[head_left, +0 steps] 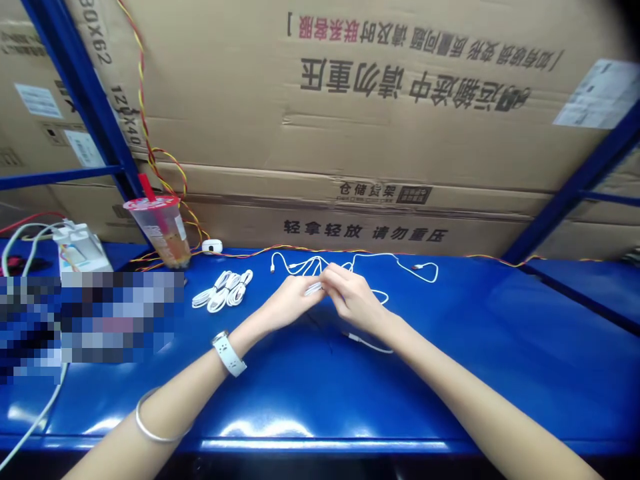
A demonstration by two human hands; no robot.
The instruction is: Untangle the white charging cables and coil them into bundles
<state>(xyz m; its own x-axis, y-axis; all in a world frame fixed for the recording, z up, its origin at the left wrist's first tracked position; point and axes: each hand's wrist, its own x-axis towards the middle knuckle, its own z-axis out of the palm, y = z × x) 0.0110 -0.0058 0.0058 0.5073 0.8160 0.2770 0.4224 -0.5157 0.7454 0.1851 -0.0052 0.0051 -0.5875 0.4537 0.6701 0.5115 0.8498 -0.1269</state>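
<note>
My left hand and my right hand meet above the middle of the blue steel shelf top, their fingertips pinching a white multi-headed charging cable between them. Its thin leads spread behind my hands, with one loop lying to the right and a metal-tipped plug in front of my right hand. Several coiled white cables lie bundled left of my left hand. My fingers hide the point where the leads join.
A plastic cup with a red straw and a small white object stand at the back, along a red-and-yellow twisted wire. A white device sits at left beside a pixelated patch. Printed cardboard boxes and blue uprights rise behind.
</note>
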